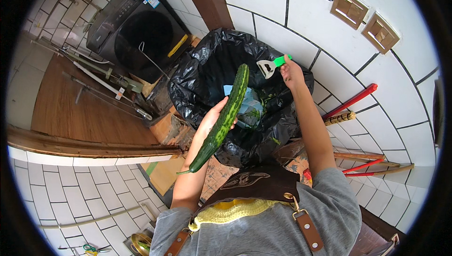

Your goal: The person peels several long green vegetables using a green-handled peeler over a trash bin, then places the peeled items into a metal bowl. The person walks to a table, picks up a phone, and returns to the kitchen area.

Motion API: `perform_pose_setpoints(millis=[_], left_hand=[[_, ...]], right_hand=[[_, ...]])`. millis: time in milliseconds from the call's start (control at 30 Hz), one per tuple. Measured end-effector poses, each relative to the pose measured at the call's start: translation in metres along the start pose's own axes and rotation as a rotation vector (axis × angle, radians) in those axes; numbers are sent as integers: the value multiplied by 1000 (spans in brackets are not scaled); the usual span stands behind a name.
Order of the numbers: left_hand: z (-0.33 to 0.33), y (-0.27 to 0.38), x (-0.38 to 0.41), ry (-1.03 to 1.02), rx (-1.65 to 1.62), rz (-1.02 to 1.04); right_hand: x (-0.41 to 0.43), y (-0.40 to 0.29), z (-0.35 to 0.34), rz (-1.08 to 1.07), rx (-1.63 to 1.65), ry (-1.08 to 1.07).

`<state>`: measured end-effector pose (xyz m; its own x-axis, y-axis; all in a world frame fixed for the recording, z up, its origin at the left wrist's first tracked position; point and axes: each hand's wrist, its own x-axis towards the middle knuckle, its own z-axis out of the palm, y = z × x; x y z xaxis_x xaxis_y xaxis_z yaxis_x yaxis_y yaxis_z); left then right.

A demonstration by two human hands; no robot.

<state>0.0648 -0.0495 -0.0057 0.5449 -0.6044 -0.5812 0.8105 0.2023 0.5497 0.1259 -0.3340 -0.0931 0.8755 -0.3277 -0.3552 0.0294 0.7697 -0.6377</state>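
My left hand grips a long green cucumber around its middle. Its stem end points down toward my forearm, and lighter green stripes run along the upper part. In my right hand is a vegetable peeler with a green handle and a metal head, held to the right of the cucumber and apart from it. Both are over a large bin lined with a black plastic bag. Inside the bin lie light-blue crumpled waste and green peelings.
A dark front-loading washing machine stands at the upper left, beside a wooden door. Red and wooden handles lean against the white tiled wall at right. A brass-coloured bowl holding something green and scissors appear at lower left.
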Motion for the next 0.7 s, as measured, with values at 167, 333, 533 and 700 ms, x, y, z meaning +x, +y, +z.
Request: perform_pose_setpoints(millis=[167, 333, 533, 700], left_hand=[[-2, -7, 8, 125, -36, 50], [3, -6, -6, 23, -40, 67], [2, -6, -9, 109, 81, 33], [-6, -11, 3, 99, 374, 217]], right_hand=[[-91, 23, 81, 180, -311, -387], [-49, 9, 57, 104, -287, -346], [-42, -18, 56, -54, -218, -294], [-133, 35, 99, 231, -471, -628]])
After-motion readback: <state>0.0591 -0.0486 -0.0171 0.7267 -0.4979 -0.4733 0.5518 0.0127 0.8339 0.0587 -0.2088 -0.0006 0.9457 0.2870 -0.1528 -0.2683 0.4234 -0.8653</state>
